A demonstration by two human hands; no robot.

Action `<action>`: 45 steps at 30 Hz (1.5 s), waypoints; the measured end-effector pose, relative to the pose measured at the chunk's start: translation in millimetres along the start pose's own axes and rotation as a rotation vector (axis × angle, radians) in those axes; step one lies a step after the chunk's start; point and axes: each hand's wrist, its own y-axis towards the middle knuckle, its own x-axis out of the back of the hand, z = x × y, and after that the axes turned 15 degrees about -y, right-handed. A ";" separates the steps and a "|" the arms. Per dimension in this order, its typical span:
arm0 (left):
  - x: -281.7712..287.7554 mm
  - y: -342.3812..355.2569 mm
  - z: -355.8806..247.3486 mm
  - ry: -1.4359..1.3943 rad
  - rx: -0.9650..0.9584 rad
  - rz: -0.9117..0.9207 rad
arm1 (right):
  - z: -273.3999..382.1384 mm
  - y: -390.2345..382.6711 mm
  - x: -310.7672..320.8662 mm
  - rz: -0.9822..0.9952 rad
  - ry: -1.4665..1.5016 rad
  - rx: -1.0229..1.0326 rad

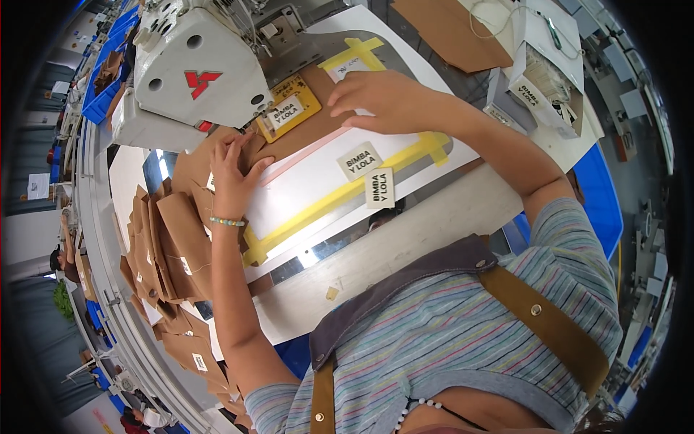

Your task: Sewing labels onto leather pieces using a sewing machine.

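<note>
A flat brown piece (262,152) of leather-like material lies under the head of a white industrial sewing machine (191,76). A yellow template (307,100) with a small printed white label (285,112) rests on it by the needle area. My left hand (235,168) has its fingertips on the brown piece left of the template, thumb and fingers apart. To the right of the template, my right hand (379,103) is at the piece's right end, fingers spread and bent; whether they touch it I cannot tell. Neither hand appears to grip anything.
Two loose pale labels (359,160) (379,188) lie near the yellow tape (318,215) on the white work surface. Brown pieces with labels (181,239) are stacked at left. A white box of labels (546,87) stands at the upper right, a blue bin (601,195) below it.
</note>
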 end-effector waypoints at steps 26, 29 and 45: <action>76.5 -122.4 12.7 0.599 0.008 0.071 | -6.0 -14.1 5.6 -0.251 -0.389 0.100; 94.7 -125.5 20.0 0.581 0.071 0.002 | -37.0 -25.9 21.7 -0.184 -0.548 -0.185; 45.6 -89.7 45.3 0.429 0.111 0.042 | -128.9 -82.0 40.4 -0.041 -0.583 -0.809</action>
